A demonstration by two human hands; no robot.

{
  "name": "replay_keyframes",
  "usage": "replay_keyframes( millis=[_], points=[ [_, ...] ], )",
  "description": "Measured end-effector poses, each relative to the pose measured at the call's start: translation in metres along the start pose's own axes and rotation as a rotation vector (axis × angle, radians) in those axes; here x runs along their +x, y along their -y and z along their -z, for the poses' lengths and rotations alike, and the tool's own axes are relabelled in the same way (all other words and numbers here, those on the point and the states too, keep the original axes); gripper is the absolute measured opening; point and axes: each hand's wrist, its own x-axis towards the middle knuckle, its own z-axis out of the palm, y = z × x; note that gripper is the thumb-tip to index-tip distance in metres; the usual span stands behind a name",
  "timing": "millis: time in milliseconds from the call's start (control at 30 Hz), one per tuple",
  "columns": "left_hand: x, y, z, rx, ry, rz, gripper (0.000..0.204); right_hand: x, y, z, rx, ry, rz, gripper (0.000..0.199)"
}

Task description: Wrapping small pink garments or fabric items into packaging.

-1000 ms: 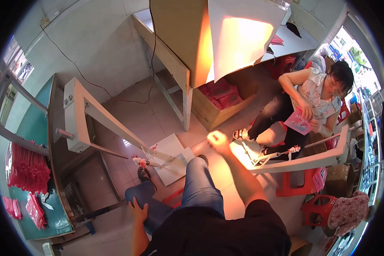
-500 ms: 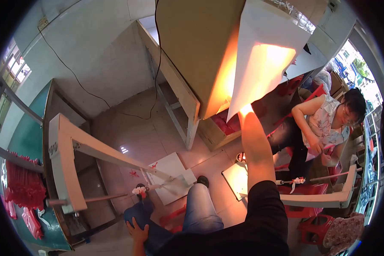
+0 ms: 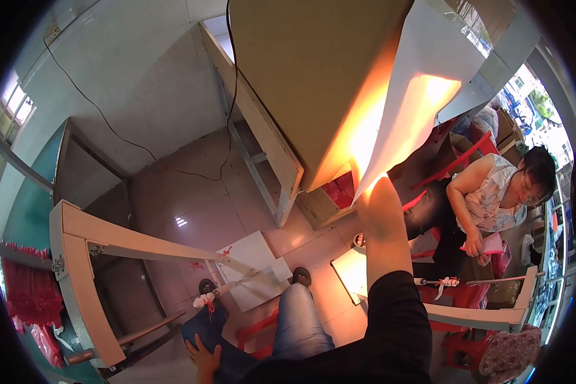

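My left hand (image 3: 203, 357) rests on my left knee with its fingers spread and nothing in it. My right forearm reaches up and forward to a hanging white sheet (image 3: 429, 54); the sheet and the glare hide my right hand and its fingers. Beside the sheet stands a large tan box-like panel (image 3: 301, 83). Bright orange light glows in the gap between the panel and the sheet and shines through the sheet's lower part. Low under the panel's near corner, some red material (image 3: 339, 191) shows in a wooden box (image 3: 317, 211).
Pale bent frame arms, a left one (image 3: 83, 288) and a right one (image 3: 480, 317), carry rods at either side. A white board (image 3: 249, 256) lies on the floor ahead. At the right a co-worker (image 3: 493, 198) sits holding something pink, near red stools (image 3: 464, 352). A dark cord hangs beside the panel.
The whole view has shifted slightly. The panel, sheet and my right forearm appear farther right and the frame arms lower. The co-worker's hands have moved around the pink thing. My left hand stays on my knee.
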Motion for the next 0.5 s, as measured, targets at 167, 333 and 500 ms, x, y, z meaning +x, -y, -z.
replay_keyframes(
  millis=[167, 333, 500],
  points=[
    [0.002, -0.001, -0.003, 0.017, -0.004, 0.011, 0.102, 0.015, 0.013, 0.0, -0.047, -0.008, 0.028, 0.022],
    [0.0, 0.001, -0.003, 0.036, -0.009, 0.012, 0.103, -0.008, 0.019, 0.011, -0.077, -0.02, 0.056, 0.021],
    [0.0, -0.004, 0.001, 0.037, 0.008, 0.027, 0.104, 0.005, 0.03, 0.011, -0.128, -0.03, 0.08, 0.02]
  ],
)
